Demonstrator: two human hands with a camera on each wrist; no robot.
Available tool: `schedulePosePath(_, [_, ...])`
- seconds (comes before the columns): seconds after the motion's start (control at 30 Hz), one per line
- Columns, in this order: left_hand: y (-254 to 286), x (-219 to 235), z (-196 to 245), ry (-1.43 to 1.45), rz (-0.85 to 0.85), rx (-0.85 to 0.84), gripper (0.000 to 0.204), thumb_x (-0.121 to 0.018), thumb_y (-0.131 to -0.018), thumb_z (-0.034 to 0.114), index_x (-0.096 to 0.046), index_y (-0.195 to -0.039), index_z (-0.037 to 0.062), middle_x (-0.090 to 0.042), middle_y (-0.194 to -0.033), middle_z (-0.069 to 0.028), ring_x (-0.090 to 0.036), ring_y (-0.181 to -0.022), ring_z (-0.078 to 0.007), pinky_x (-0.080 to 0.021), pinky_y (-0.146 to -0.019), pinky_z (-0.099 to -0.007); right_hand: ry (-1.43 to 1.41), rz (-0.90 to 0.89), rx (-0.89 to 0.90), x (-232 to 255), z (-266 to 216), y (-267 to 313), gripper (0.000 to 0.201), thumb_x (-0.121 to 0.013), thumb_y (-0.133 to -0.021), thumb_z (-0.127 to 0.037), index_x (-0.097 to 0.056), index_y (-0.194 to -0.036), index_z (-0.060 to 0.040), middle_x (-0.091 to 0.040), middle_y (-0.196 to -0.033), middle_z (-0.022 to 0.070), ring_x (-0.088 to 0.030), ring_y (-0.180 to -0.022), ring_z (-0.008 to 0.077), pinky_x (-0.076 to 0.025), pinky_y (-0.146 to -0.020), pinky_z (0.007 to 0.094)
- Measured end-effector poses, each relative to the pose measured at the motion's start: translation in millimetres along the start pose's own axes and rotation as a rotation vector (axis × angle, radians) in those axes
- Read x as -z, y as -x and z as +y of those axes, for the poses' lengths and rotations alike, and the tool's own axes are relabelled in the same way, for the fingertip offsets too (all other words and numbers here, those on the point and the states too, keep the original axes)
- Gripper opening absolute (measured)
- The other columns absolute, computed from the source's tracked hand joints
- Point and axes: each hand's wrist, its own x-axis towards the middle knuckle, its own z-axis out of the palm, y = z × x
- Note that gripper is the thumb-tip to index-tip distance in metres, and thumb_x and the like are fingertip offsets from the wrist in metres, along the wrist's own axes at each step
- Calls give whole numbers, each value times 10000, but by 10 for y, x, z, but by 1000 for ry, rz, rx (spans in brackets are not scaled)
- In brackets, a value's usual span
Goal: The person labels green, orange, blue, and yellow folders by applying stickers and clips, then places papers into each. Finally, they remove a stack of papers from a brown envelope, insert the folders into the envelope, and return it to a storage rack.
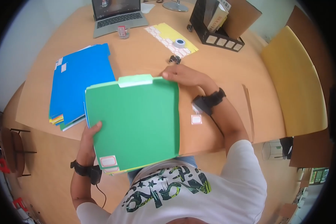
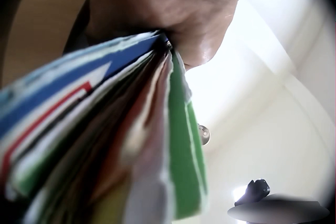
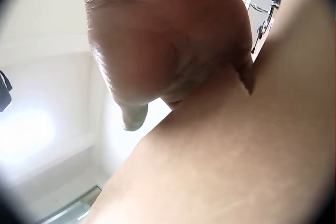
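Observation:
A green file folder (image 1: 134,119) lies on top of a stack of folders, tilted up over the table's front edge. Its tab stands at the top and a red-bordered label at the lower left corner. My left hand (image 1: 89,140) grips the stack's left edge, thumb on the green face. At the top right corner my right hand (image 1: 184,75) pinches the stack, its thumb near the edge. In the left wrist view the fanned edges show blue, green and white layers below the left hand (image 2: 168,8). A tan surface (image 3: 236,155) fills much of the right wrist view.
A blue folder pile (image 1: 82,82) lies on the left of the table. Behind are a laptop (image 1: 119,18), a small clear box (image 1: 123,32), a yellow label sheet (image 1: 162,33), a tape roll (image 1: 179,43) and a black file holder (image 1: 220,39). A yellow chair (image 1: 295,82) stands right.

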Motion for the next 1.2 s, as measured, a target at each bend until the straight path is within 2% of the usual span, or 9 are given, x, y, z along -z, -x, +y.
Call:
schedulePosePath(0.07, [-45, 106, -27, -5, -19, 12, 524, -574, -898, 216, -398, -1338, -7, -540, -1233, -104, -563, -1085, -200, -468, -925, -311, 70, -15, -29, 11, -29, -10, 474, -443, -983, -422, -633, -1081, 1, -639, -1012, 98, -569, -976, 177, -440, -851, 297])
schedulePosePath(0.1, [-72, 155, -36, -7, -27, 24, 546, -592, -886, 216, -393, -1341, -10, -535, -1239, -110, -560, -1089, -206, -467, -924, -316, -3, 62, 72, -22, 70, -45, 518, -481, -961, -463, -651, -1011, 24, -641, -819, 98, -568, -760, 159, -452, -692, 294])
schedulePosePath(0.2, [-150, 210, -23, 29, -62, 109, 638, -665, -834, 237, -385, -1351, -11, -537, -1230, -109, -559, -1094, -215, -475, -902, -331, -114, -90, 32, -5, 252, -99, 479, -510, -947, -456, -662, -990, -4, -630, -783, 97, -579, -757, 168, -454, -682, 309])
schedulePosePath(0.3, [-203, 36, 27, -74, 7, 111, 625, -669, -829, 210, -392, -1347, -3, -538, -1229, -109, -566, -1079, -212, -480, -895, -339, 203, 67, 180, -5, 3, 17, 489, -539, -921, -464, -655, -982, 7, -611, -790, 101, -580, -797, 191, -455, -737, 305])
schedulePosePath(0.4, [-214, 47, 31, -16, 14, 132, 581, -659, -832, 178, -415, -1329, 2, -552, -1211, -109, -571, -1065, -208, -487, -881, -341, 331, -34, -107, 166, -487, 281, 638, -569, -848, -584, -623, -1085, 6, -583, -693, 130, -602, -711, 226, -469, -682, 338])
schedulePosePath(0.5, [-201, 9, 53, 0, 59, 129, 516, -646, -837, 150, -450, -1291, 2, -582, -1154, -102, -597, -1007, -200, -500, -850, -331, 727, 90, -214, -217, -603, 488, 868, -579, -758, -691, -511, -1240, 27, -572, -593, 112, -606, -562, 263, -489, -578, 378])
schedulePosePath(0.6, [-168, -28, 60, -22, 94, 146, 468, -637, -841, 137, -475, -1257, -3, -601, -1100, -88, -617, -948, -191, -509, -810, -311, 868, -43, -373, -526, -680, 591, 1074, -590, -715, -723, -331, -1354, 99, -578, -574, 110, -602, -502, 279, -479, -510, 400])
schedulePosePath(0.83, [-37, -140, 113, -88, 112, 137, 456, -630, -853, 156, -476, -1252, -2, -597, -1098, -96, -611, -948, -188, -498, -797, -298, 792, 97, -436, -628, -583, 800, 847, -581, -707, -149, -189, -1424, 73, -589, -603, 154, -602, -549, 322, -486, -545, 418])
schedulePosePath(1.2, [83, -28, 180, -102, 35, 102, 473, -624, -869, 174, -453, -1271, -8, -591, -1099, -98, -609, -951, -176, -494, -803, -295, 660, 552, -293, -750, -685, 860, 805, -556, -693, -70, -248, -1436, -18, -578, -595, 159, -574, -538, 336, -436, -501, 416])
